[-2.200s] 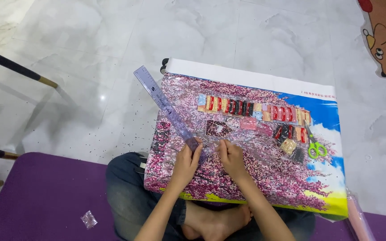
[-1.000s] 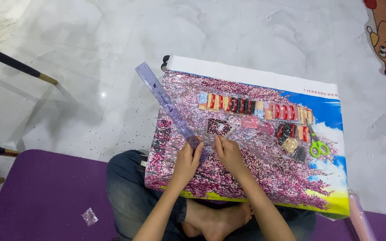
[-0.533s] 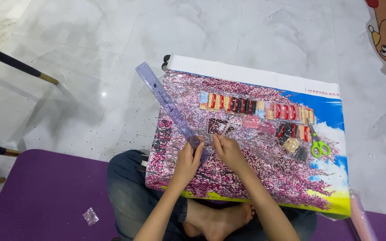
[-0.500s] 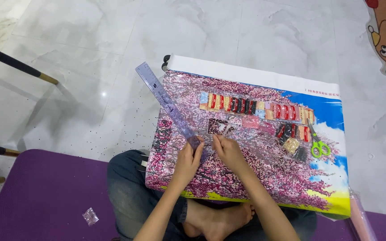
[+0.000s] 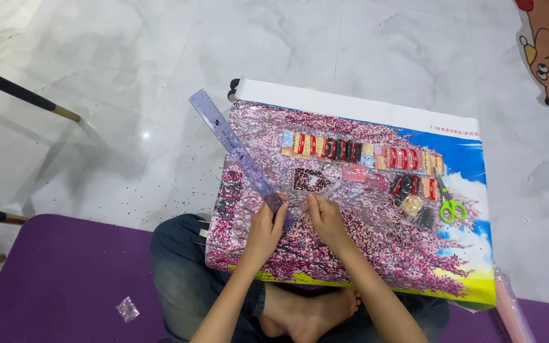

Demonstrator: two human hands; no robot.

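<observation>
Person is sitting cross-legged on a purple mat (image 5: 65,273), with a large bead-mosaic canvas of pink blossom and blue sky (image 5: 351,190) lying across the lap. Long translucent purple plastic ruler (image 5: 236,152) is lying diagonally over the canvas's left part, far end sticking out past the top-left corner, near end under the left hand (image 5: 263,232). Left hand is pressing down on that near end, fingers curled over it. Right hand (image 5: 326,219) is sitting just beside the left, fingertips pinched narrow on the canvas right next to the ruler's edge; cannot tell whether it is gripping a tool, too small to see. Small dark tray of beads (image 5: 309,181) is resting just beyond the right hand's fingertips. Row of small red, black and tan bead packets (image 5: 357,152) is running across the canvas well beyond both hands. Green-handled scissors (image 5: 449,203) are lying to the right, well apart from the hands. Loose beads are scattered on the white marble floor (image 5: 128,127).
</observation>
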